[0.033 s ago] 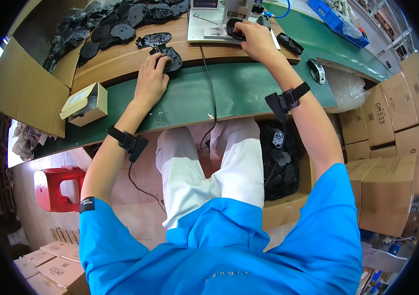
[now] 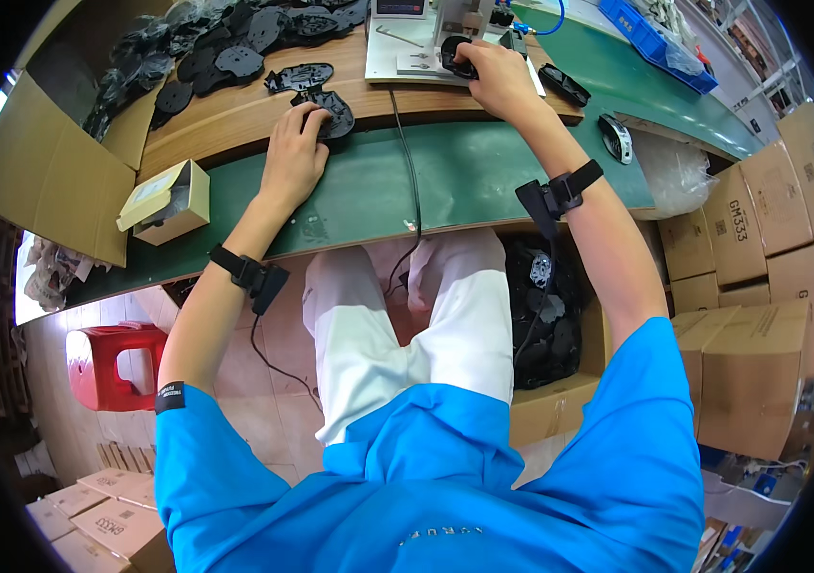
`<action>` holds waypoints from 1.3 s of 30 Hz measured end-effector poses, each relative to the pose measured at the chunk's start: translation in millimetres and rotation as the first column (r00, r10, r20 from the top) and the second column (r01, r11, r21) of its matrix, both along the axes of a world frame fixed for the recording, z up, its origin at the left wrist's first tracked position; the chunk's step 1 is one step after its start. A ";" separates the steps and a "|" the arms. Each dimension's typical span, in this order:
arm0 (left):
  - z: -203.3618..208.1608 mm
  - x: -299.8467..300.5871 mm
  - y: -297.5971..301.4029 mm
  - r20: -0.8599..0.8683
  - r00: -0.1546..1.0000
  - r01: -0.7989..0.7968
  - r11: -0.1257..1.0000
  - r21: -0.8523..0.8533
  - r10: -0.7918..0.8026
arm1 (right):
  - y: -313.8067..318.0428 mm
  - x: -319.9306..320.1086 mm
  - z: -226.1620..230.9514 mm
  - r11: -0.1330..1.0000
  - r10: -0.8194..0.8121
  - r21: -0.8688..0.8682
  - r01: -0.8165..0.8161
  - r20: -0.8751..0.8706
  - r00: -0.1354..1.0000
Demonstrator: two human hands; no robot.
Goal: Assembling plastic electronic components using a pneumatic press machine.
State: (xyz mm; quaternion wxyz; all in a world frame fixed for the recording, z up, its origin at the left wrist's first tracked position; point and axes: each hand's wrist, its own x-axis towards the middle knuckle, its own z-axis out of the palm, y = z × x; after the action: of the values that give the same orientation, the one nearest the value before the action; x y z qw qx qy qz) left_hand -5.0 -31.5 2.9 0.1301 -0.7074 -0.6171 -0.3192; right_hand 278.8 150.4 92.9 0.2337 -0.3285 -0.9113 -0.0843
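My left hand [image 2: 294, 158] has its fingers closed on the edge of a black moulded plastic shell [image 2: 338, 116], which rests at the front edge of the wooden board. Just behind it lies a second black shell [image 2: 302, 76] with its ribbed inside showing. Farther right, my right hand [image 2: 502, 81] grips a dark rounded plastic part [image 2: 455, 55] at the white base plate [image 2: 383, 59] of a small bench machine [image 2: 464, 21]. Its fingers partly hide that part. A hex key [image 2: 399, 36] lies on the plate.
Black plastic parts [image 2: 244, 43] are heaped at the back left, by an open carton [image 2: 53, 162]. A small box [image 2: 173, 202] stands on the green bench. To the right are a computer mouse [image 2: 615, 138] and a black part [image 2: 564, 86]. A cable [image 2: 412, 172] hangs over the front edge.
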 end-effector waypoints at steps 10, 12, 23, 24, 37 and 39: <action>2.4 -1.8 0.9 0.046 0.999 0.002 1.000 -0.014 -0.001 | 3.4 -0.2 -0.2 1.000 0.009 -0.007 -0.009 -0.015 1.000; 3.4 -2.4 -4.4 0.053 0.999 -0.007 1.000 -0.010 0.008 | -3.6 -3.2 -0.3 1.000 0.014 -0.015 -0.015 -0.049 0.999; 6.4 0.3 -2.4 0.075 0.997 -0.021 0.999 -0.049 0.024 | -1.3 1.0 -5.9 1.000 0.015 0.023 -0.014 -0.077 0.997; 7.1 0.9 -2.7 0.073 0.997 -0.014 0.999 -0.031 0.016 | 1.0 1.9 -3.6 0.999 0.010 0.037 -0.008 -0.054 0.998; 4.0 -0.6 -0.7 0.068 0.997 -0.035 0.999 -0.033 0.037 | -1.5 2.4 -2.3 1.000 -0.021 0.007 0.021 -0.032 0.999; 4.2 -0.2 -3.2 0.075 0.997 -0.029 0.999 -0.038 0.032 | -3.3 3.6 -2.8 1.000 -0.005 0.022 0.006 -0.046 0.999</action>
State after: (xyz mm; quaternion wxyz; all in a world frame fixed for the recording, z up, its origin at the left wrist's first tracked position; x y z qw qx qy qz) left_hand -5.3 -34.7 7.1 0.0984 -0.6875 -0.6381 -0.3324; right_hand 282.4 147.1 90.1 0.2581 -0.3305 -0.9036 -0.0873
